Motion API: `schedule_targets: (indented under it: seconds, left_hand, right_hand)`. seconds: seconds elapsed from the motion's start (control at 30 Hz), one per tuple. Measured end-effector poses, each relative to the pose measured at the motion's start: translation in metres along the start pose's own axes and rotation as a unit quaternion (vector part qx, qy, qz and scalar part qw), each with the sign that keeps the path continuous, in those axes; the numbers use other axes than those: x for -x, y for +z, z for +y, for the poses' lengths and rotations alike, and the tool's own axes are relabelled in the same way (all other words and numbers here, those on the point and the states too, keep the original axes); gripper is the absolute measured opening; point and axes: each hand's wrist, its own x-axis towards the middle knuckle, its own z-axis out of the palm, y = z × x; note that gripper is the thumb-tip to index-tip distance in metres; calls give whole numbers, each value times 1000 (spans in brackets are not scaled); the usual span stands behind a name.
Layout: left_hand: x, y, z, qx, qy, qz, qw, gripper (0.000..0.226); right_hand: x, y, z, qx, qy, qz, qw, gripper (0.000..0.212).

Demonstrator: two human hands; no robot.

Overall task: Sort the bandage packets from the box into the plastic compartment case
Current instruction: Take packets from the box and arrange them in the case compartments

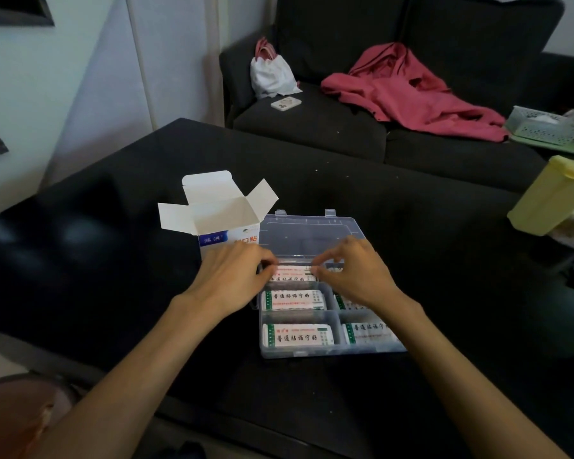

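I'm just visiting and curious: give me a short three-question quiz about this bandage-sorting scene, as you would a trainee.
1. True or false: the white cardboard box stands with its flaps open.
2. Which compartment of the clear plastic compartment case are both hands working at? A) far left B) near right C) near left
3. Fill in: on the dark sofa, the white phone lies in front of a white ____.

Key: 1 true. 2 A; the left hand and right hand pinch a white bandage packet there. 3 bag.
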Motion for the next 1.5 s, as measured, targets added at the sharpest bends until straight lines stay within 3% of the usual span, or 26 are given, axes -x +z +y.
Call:
schedule_targets:
  seconds: [0.6,0.8,0.93,1.03,1.1,1.17,1.23,1.3,1.33,1.37,1.43,1.5]
  left_hand:
    - [0,1,2,-59,50,-16,997,30]
    - [0,1,1,-43,53,-21,997,28]
    - [2,-4,1,-17,37,9,999,28]
    - [5,-14,3,10,4,109,994,25]
    - [13,-26,4,54,-21,247,967,23]
    - [20,-36,1,90,-59,384,917,21]
    - [22,-41,-15,107,-134,418,892,37]
    - [19,-38,-37,197,-250,333,888,69]
    - [18,-37,-46,300,-297,275,864,80]
    - [18,-37,-50,414,-326,228,819,78]
    - [23,-40,-48,571,-321,127,745,41]
    - [28,-43,-49,592,-287,112,745,21]
  right_hand:
    - [7,0,-9,98,-40,-46,993,31]
    - [2,-4,-3,82,-39,-41,995,24]
    - [-2,-14,-1,39,-34,-3,999,20]
    - [-2,-29,-5,-28,-25,-1,999,18]
    - [-1,-41,-11,-72,-31,39,996,16]
    - [2,-50,-26,-118,-51,79,989,18]
    - [2,-52,-50,-133,-98,93,982,25]
    - [-1,-42,-72,-83,-157,93,980,36]
    - [-4,-34,-81,-42,-185,93,978,41]
    - [-6,-25,-86,-2,-209,91,974,44]
    - [-5,-11,-90,42,-240,92,966,39]
    - [1,-3,-88,30,-265,110,957,28]
